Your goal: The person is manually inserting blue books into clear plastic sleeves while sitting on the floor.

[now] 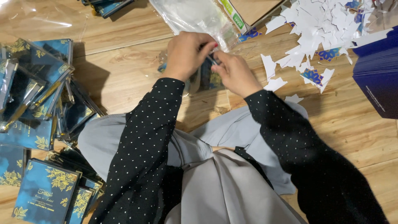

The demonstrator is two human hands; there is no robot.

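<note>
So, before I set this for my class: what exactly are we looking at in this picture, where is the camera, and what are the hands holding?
There is no machine here. The single picture comes from a camera worn on a person's head, looking down at their own two hands and lap. The left hand and right hand meet over a wooden floor, both pinching a clear plastic sleeve with a small dark blue card under them. On the person's left lies a pile of blue and gold cards in shiny wrappers. On the right are white paper scraps and a stack of dark blue sheets. The black dotted sleeves belong to the same person.
</note>
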